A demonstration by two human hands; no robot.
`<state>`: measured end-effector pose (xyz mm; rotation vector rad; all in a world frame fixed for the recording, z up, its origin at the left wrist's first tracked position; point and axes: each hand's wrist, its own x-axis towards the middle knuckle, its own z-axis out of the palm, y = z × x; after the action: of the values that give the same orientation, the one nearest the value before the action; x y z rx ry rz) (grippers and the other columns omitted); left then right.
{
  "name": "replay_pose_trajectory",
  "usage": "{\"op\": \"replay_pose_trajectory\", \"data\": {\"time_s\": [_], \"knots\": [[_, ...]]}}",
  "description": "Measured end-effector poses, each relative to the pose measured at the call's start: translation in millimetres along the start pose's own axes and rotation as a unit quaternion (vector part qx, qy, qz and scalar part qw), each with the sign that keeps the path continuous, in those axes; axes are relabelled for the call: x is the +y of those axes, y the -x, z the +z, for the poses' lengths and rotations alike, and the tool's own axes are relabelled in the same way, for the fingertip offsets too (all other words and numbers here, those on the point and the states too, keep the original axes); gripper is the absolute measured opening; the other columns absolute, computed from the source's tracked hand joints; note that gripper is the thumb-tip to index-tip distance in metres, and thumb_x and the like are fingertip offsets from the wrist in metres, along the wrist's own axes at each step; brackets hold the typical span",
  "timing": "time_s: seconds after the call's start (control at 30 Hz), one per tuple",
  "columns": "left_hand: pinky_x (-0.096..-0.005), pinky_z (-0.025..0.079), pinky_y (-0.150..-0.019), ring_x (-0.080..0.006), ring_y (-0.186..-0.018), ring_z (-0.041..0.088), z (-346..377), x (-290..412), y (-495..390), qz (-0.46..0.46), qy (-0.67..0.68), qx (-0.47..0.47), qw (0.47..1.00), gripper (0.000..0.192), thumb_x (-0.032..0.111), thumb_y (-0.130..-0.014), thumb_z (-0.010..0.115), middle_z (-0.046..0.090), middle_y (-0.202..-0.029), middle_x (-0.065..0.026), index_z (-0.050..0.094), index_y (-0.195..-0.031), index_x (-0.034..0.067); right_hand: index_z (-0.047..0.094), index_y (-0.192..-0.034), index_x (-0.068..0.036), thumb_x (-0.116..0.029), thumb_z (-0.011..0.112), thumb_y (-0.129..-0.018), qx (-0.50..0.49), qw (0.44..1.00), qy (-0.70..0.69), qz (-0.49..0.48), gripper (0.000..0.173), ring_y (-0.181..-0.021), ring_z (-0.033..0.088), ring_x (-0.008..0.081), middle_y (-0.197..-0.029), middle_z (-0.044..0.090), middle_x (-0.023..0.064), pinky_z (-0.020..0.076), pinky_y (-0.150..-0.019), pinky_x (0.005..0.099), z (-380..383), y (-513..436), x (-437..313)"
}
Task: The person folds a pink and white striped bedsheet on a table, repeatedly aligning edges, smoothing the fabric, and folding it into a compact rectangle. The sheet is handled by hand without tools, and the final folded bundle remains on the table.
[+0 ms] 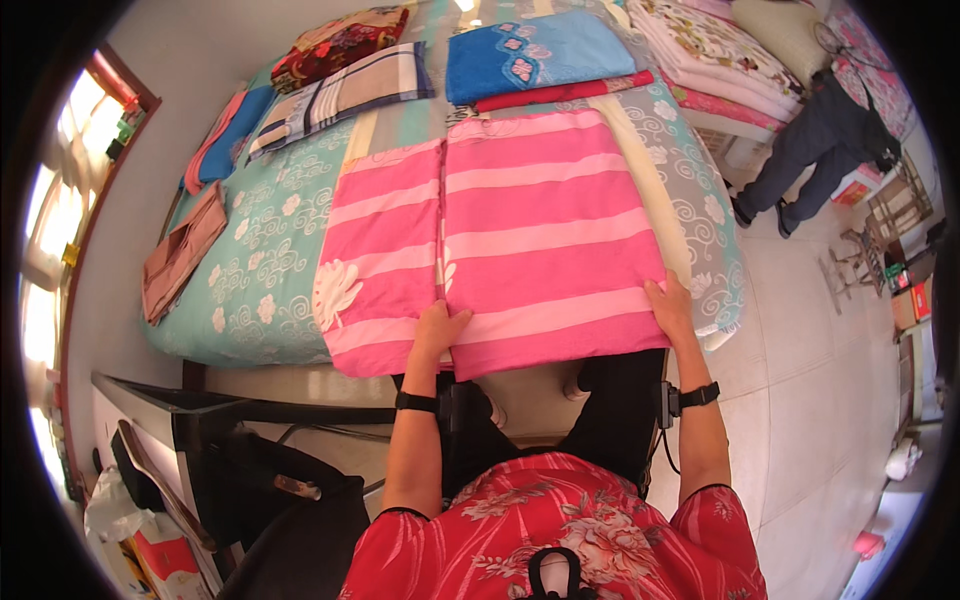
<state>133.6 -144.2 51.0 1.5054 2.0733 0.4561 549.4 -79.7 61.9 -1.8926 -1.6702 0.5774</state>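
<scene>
A pink striped cloth point(551, 225), probably a bed sheet or cover, lies partly folded at the near edge of the bed. Its wider right panel and narrower left panel meet along a seam-like gap, and white leaf prints mark the left part. My left hand point(441, 330) grips the cloth at the near end of that gap, thumb on top. At the near right side edge, my right hand point(670, 306) pinches the cloth, its thumb on the upper face. The near edge hangs slightly over my knees.
Beneath lies a teal and grey patterned bedspread point(255, 277). Folded blue fabric point(540, 56), a plaid folded cloth point(345, 90) and brown folded clothing point(184, 255) rest on it. Stacked quilts point(720, 60) are at the back right. Another person point(817, 146) in dark clothes stands there.
</scene>
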Motion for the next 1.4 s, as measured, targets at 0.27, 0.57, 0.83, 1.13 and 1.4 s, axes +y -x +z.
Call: {"op": "replay_pose_trajectory", "data": {"time_s": [0.27,0.57,0.83,1.13,1.4], "knots": [[-0.0622,0.033,-0.097,-0.0455,-0.127,0.036,2.5,-12.0,22.3,0.011,-0.205,0.115,0.972,0.068,0.028,-0.075,0.066,0.039,-0.138,-0.0231,0.042,-0.133,0.004,0.054,-0.114,0.001,-0.038,0.059,-0.086,0.004,1.000,0.011,-0.015,0.049,-0.095,0.059,0.0455,-0.098,0.063,0.0288,0.0457,-0.082,0.0486,2.2,0.4,3.3],[-0.0691,0.028,-0.097,-0.0488,-0.128,0.034,-0.2,-19.1,29.8,-0.037,-0.289,0.093,0.952,0.073,0.026,-0.069,0.066,0.036,-0.141,-0.0250,0.043,-0.133,0.001,0.055,-0.112,0.001,-0.039,0.058,-0.086,0.005,1.000,0.009,-0.017,0.048,-0.095,0.059,0.0453,-0.097,0.063,0.0286,0.0456,-0.082,0.0478,1.6,0.9,1.7],[-0.0583,0.043,-0.086,-0.0411,-0.118,0.048,-4.7,-36.1,14.8,-0.036,-0.273,0.056,0.960,0.046,0.022,-0.073,0.065,0.049,-0.127,-0.0190,0.058,-0.113,0.002,0.055,-0.113,0.000,-0.039,0.058,-0.086,-0.002,1.000,0.003,-0.005,0.048,-0.095,0.060,0.0440,-0.097,0.064,0.0276,0.0457,-0.083,0.0467,-3.1,3.7,-5.5],[-0.0312,0.048,-0.055,-0.0148,-0.065,0.063,-76.7,-78.3,-9.6,-0.067,0.243,-0.015,0.968,0.015,0.015,-0.077,0.064,0.063,-0.068,-0.0079,0.071,-0.085,0.004,0.054,-0.115,0.001,-0.039,0.058,-0.087,0.002,1.000,0.013,-0.001,0.050,-0.095,0.059,0.0443,-0.098,0.063,0.0283,0.0456,-0.082,0.0467,-0.3,2.6,-1.0],[-0.0268,0.053,-0.063,-0.0183,-0.075,0.065,-169.7,-92.2,-18.7,-0.034,0.555,0.127,0.821,0.024,0.014,-0.091,0.053,0.066,-0.092,-0.0114,0.062,-0.105,-0.003,0.053,-0.115,0.002,-0.038,0.059,-0.087,0.000,1.000,-0.008,-0.013,0.049,-0.095,0.059,0.0452,-0.098,0.063,0.0291,0.0454,-0.082,0.0472,2.4,1.8,0.9]]}}
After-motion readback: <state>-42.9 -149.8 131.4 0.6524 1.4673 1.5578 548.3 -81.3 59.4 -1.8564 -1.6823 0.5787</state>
